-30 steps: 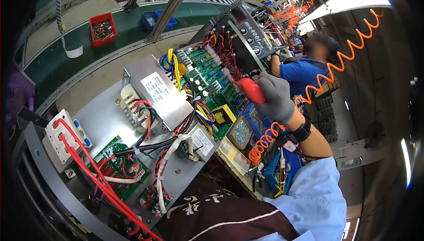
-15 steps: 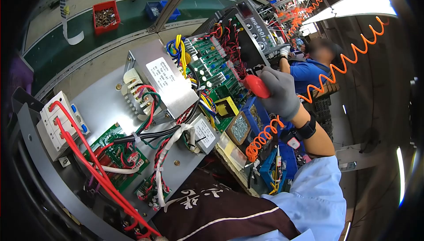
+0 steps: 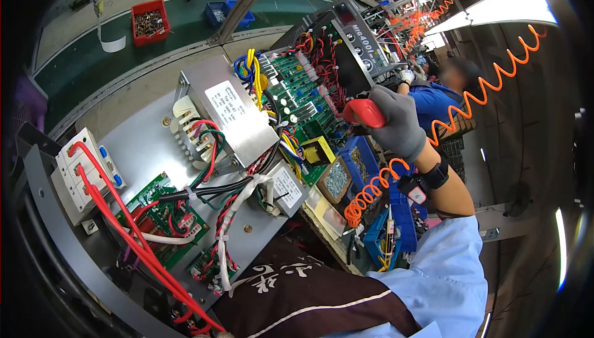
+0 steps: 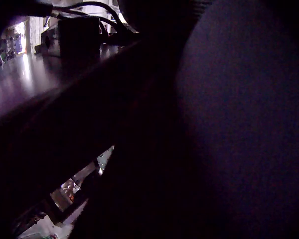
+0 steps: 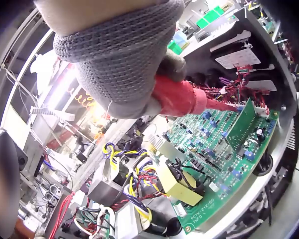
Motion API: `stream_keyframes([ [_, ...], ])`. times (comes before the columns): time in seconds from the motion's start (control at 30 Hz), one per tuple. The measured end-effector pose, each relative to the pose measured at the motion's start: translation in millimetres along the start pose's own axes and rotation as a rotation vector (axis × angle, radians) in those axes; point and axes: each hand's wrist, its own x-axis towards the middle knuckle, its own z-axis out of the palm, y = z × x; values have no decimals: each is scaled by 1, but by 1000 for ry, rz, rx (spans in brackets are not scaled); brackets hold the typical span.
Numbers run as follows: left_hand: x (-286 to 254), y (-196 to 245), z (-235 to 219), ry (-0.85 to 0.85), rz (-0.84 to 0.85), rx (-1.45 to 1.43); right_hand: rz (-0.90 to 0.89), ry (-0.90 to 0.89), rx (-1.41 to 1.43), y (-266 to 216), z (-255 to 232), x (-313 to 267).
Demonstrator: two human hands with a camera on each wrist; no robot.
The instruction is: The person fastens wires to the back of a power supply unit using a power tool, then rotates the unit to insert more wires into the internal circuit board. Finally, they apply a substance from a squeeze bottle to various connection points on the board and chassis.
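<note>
My right hand (image 3: 401,126), in a grey knit glove, grips a red tool (image 3: 369,113) with a rounded body. In the right wrist view the tool's narrow red nose reaches over the far edge of the green circuit board (image 5: 209,174), close to red wires at a row of connectors. The board lies in an opened machine chassis whose front panel (image 3: 362,44) reads MIG400I. A labelled metal box (image 3: 229,112) and a white breaker (image 3: 86,177) sit on the same chassis. My left hand is almost wholly hidden below the chassis edge; its wrist view is mostly dark.
An orange coiled hose (image 3: 371,195) hangs by my right forearm. Blue bins (image 3: 359,158) and a tray of screws (image 3: 334,180) stand beside the chassis. Beyond lies a green conveyor with a red bin (image 3: 150,22). Another person (image 3: 436,99) works further along the line.
My right hand has shifted slightly right and up in the head view, with the red tool still in its grip. The head view has shifted a little; the chassis keeps its place.
</note>
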Motion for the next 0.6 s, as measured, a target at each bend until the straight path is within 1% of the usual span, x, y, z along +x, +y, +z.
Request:
stream_keyframes([
  [0.07, 0, -1, 1, 11, 12, 0, -1, -6, 37, -1, -1, 0],
  [0.3, -1, -5, 4, 39, 52, -11, -7, -16, 23, -2, 0, 1],
  [0.47, -2, -7, 3, 36, 59, -29, -13, -110, -47, -1, 1, 21],
  [0.5, -3, -6, 3, 39, 58, -28, 8, -157, -46, -1, 0, 27],
  [0.53, -2, -6, 2, 38, 59, -31, 12, -157, -46, 1, 2, 32],
  [0.6, 4, -5, 1, -3, 25, -22, -5, -228, -33, 5, 6, 41],
])
